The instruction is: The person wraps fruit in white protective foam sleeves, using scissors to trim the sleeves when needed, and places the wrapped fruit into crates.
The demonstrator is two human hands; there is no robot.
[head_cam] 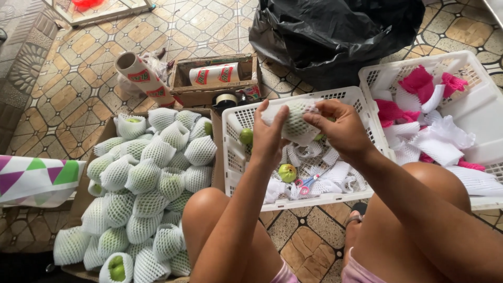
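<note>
While you sit over the patterned tile floor (309, 246), a cardboard box (78, 194) piled with net-wrapped green fruits (142, 177) lies at your left knee. Ahead stands a white slotted crate (233, 157) holding loose foam nets, bare fruit and pink-handled scissors (305, 185). Above that crate, your left hand (267, 137) and right hand (340, 128) both grasp one green fruit in a white foam net (296, 121), fingers curled on either side of it.
</note>
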